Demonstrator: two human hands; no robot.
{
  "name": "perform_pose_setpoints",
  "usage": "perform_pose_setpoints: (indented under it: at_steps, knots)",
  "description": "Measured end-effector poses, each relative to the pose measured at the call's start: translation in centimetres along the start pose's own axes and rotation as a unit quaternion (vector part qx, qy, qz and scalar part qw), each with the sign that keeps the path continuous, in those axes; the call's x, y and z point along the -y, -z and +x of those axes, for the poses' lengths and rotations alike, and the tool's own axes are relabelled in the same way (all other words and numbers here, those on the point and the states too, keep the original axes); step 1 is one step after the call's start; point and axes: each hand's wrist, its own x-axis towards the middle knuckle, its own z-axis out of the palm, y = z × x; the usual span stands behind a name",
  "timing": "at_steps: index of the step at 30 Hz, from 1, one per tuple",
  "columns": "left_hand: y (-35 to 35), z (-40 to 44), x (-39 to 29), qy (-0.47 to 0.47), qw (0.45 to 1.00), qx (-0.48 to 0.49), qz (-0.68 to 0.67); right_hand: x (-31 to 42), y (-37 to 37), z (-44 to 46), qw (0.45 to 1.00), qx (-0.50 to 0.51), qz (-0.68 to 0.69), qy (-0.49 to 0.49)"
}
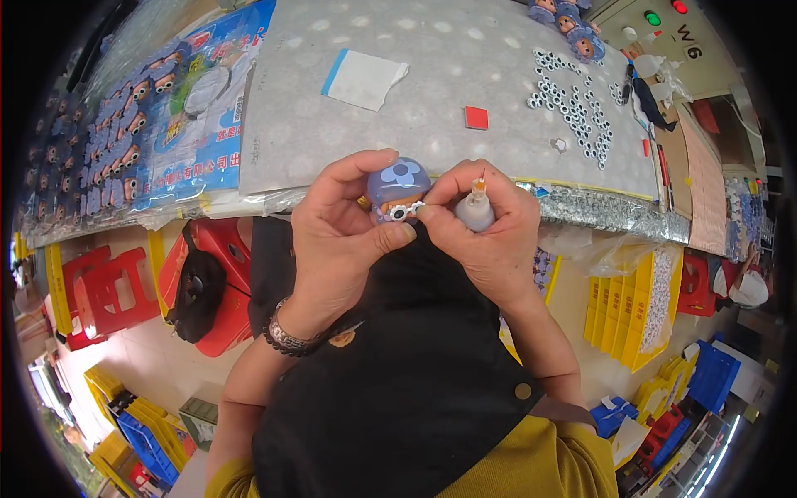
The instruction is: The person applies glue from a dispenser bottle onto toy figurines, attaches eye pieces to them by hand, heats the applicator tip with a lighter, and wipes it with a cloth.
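Grey surface [448, 75] spread with small parts

Below its near edge stand a red stool [207, 332] and, on the right, yellow trays [618, 307]. Across its left side lies a blue printed sheet [195, 137], with rows of purple-capped figures [116, 137] beside and over it. The left hand [336, 228] cups a purple-capped doll [400, 183] at the near edge, its fingers hiding part of it. The right hand [502, 228] clasps a nozzled bottle [476, 212] while pinching the white-rimmed eyepiece [400, 213] at the doll's face. Beyond lie torn paper [365, 80], a red square [476, 118] and scattered black-and-white pieces [581, 112].
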Motion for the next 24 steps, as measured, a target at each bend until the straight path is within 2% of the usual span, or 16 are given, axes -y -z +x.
perform_pose_setpoints:
  at_steps: [11,14,19,24]
  knots:
    - [0.17,0.01,0.13,-0.018,1.0,0.001,0.01,0.23,-0.14,0.02,1.0,-0.006,0.013,-0.025]
    - [0.28,0.01,0.06,-0.02,1.0,0.006,0.02,0.32,0.03,0.06,0.996,0.009,0.04,-0.077]
    - [0.34,0.07,0.02,-0.025,0.999,0.014,0.029,0.12,0.1,0.23,0.995,0.014,0.058,-0.078]
    - [0.52,0.16,0.11,-0.023,0.999,0.025,0.032,-0.01,0.44,0.38,0.989,0.029,0.074,-0.125]
